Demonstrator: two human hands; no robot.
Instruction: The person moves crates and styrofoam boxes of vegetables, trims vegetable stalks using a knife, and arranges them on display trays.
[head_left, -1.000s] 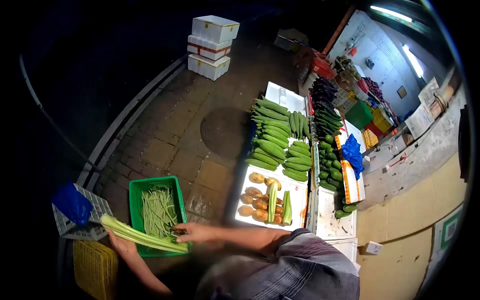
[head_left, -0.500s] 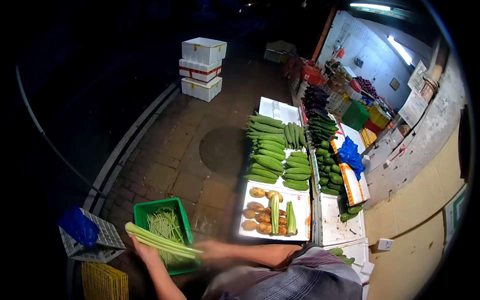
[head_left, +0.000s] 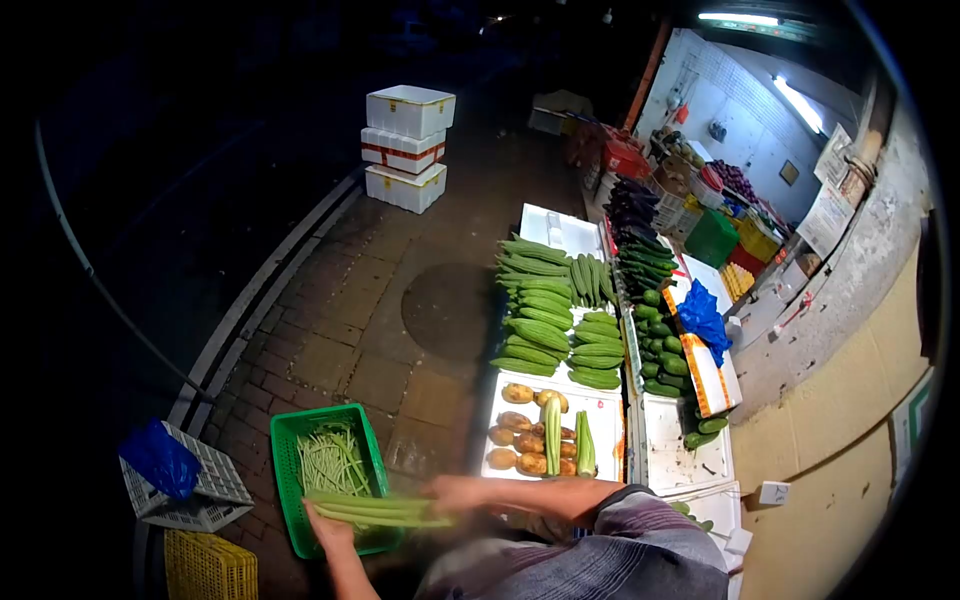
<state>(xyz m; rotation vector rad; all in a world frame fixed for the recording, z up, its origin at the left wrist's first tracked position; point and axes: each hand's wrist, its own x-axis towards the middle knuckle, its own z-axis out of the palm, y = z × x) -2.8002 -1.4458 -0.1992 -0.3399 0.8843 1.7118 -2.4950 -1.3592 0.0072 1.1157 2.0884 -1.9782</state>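
Observation:
A bunch of pale green celery (head_left: 372, 510) lies across my left hand (head_left: 328, 528), which is closed around its thick end above the green basket. At the other end of the stalks, my right hand (head_left: 455, 494) is against or just above the tips. Motion blurs its fingers, so its grip is unclear. Below, the green plastic basket (head_left: 283, 470) stands on the pavement with thin green stems (head_left: 332, 462) inside. To the right, a white foam tray (head_left: 606, 408) carries brown roots (head_left: 520, 421) and two celery-like bunches (head_left: 553, 436).
Ridged green gourds (head_left: 540, 334) and dark cucumbers (head_left: 645, 262) fill the stall. Three white foam boxes (head_left: 405, 150) are stacked near the kerb. At the lower left are a grey crate (head_left: 215, 465) with a blue bag (head_left: 160, 458) and a yellow crate (head_left: 210, 565).
The celery has swung down and to the right with my left hand, and lies more level. My right hand has moved right along with it. The view has shifted slightly.

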